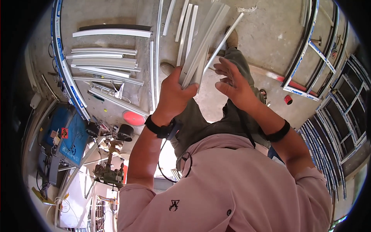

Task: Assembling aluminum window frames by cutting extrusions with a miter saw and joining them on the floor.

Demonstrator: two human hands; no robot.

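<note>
Above the concrete floor [278, 50], the left hand [174, 94] gripped a bundle of metal strips [205, 38], the right hand [240, 87] hung loosely open beside it, seemingly not touching, and loose strips [112, 33] lay ungathered leftward.

in the left hand [176, 96] a bundle of profiles [205, 42] is held, and the right hand [237, 89] is placed to its right. on the floor [262, 50] at the left, loose profiles [112, 33] are laid in rows; between them and the bundle, two lengthwise profiles [157, 58] are set side by side. a disc [133, 118] is placed nearer the person, with a bench machine [112, 170] behind it, right of a cabinet [75, 135]. at the right, window frames [320, 55] are placed, with stacked bars [322, 154] nearer the person.
</note>
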